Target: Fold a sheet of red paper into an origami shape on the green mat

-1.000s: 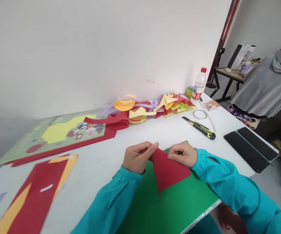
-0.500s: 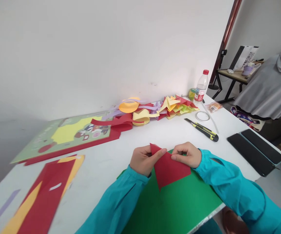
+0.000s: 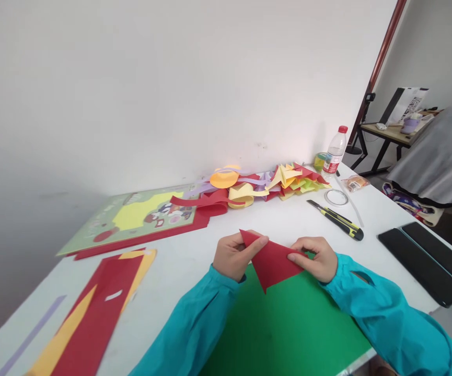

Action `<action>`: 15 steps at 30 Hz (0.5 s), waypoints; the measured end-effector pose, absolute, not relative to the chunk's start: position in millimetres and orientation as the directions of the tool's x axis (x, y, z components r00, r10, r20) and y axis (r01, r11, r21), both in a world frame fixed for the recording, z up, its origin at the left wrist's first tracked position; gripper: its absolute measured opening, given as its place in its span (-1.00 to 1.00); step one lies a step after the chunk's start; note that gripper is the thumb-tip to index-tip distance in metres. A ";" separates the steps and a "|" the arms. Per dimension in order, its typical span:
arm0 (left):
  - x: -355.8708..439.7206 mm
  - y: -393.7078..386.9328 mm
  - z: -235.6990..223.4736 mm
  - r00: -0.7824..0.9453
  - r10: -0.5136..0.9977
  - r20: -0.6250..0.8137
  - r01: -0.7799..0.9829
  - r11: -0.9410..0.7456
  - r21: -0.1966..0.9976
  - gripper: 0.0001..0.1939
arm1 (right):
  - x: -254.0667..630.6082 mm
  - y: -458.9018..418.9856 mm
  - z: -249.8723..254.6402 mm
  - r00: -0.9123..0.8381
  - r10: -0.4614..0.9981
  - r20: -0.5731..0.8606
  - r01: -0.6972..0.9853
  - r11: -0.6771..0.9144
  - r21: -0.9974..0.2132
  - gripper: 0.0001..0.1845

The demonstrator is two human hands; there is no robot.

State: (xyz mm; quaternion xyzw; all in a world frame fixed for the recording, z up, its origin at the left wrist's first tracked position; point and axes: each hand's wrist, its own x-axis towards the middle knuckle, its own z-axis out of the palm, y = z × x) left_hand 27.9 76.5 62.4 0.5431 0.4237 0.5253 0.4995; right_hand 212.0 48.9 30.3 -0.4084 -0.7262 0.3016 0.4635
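Observation:
A folded piece of red paper (image 3: 273,263) is held between my two hands, one point of it hanging down. My left hand (image 3: 234,256) pinches its upper left part between thumb and fingers, and a corner sticks up past them. At the upper right edge, my right hand (image 3: 315,257) grips it the same way. Below the paper lies a green board (image 3: 288,329) with a pale front edge.
Red and yellow paper sheets (image 3: 100,308) lie at left, beside a purple strip (image 3: 33,334). Folded coloured paper shapes (image 3: 284,180) line the wall. At right are a utility knife (image 3: 337,220), a tape ring (image 3: 336,197), a bottle (image 3: 334,151) and black cases (image 3: 417,266). A person in grey stands beyond.
My right hand has slid along the paper's edge towards its right corner. The left hand keeps its pinch, with more of the corner showing above it. The view has turned left.

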 end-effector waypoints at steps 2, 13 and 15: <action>29.3 76.1 59.1 0.104 0.985 0.136 -0.101 -0.125 0.987 -0.81 | 211.9 48.9 29.2 -0.228 0.874 0.430 0.318 0.484 -0.815 -0.82; 33.8 68.9 56.1 0.201 0.963 0.181 -0.045 -0.175 0.983 -0.91 | 210.2 47.8 31.6 -0.232 0.851 0.470 0.267 0.521 -0.811 -0.83; 33.7 69.4 56.7 0.204 0.963 0.178 -0.069 -0.167 0.984 -0.93 | 210.1 48.2 31.2 -0.220 0.853 0.474 0.260 0.519 -0.814 -0.83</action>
